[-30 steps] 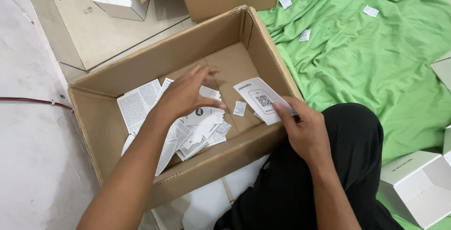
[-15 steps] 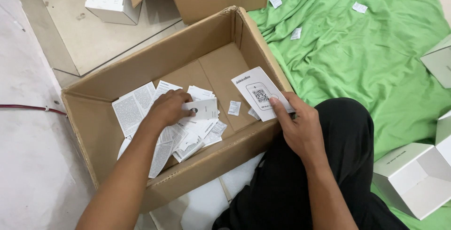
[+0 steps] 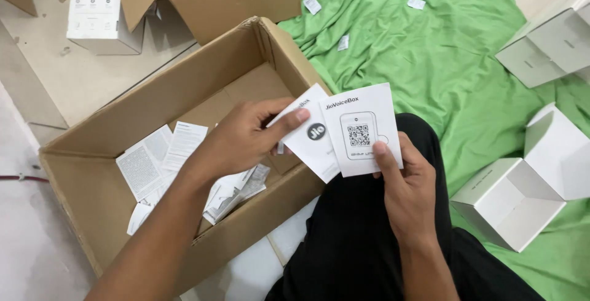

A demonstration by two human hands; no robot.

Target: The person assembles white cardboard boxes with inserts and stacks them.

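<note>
Two white cards sit in my grip above the cardboard box (image 3: 184,92): my right hand (image 3: 409,184) is clamped on the printed card (image 3: 362,129), my left hand (image 3: 246,138) pinches a second leaflet (image 3: 310,135) lapping just beside it. I judge this the pairing step; squaring their edges comes next. A second ago my left hand was down among the loose papers (image 3: 153,160) inside the box.

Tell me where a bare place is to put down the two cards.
Free: the brown bottom of the open cardboard box at its far right end, and the green cloth between the leg and the white boxes. Crowded: the box's left end, covered with leaflets.
</note>
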